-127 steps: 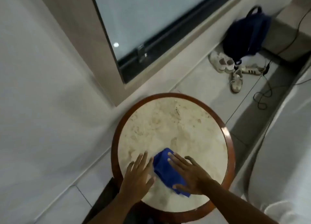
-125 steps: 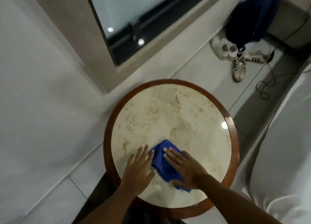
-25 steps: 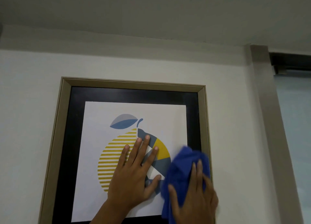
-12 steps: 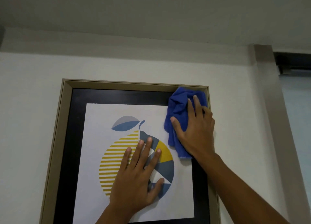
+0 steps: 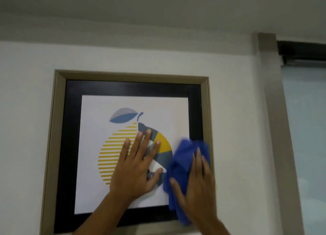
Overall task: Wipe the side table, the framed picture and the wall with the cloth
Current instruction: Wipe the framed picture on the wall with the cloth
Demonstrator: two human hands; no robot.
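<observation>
Bunched blue cloth [image 5: 183, 166] pressed against framed picture [image 5: 134, 90].

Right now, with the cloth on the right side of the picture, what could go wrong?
1. The right hand presses the blue cloth against the framed picture at its right edge; a hard sideways push could tilt the frame, though the left hand, flat on the print, steadies it.
2. The bare left palm may leave smudges.
3. The cloth is blurred, so the stroke looks fast and may skip spots.
</observation>
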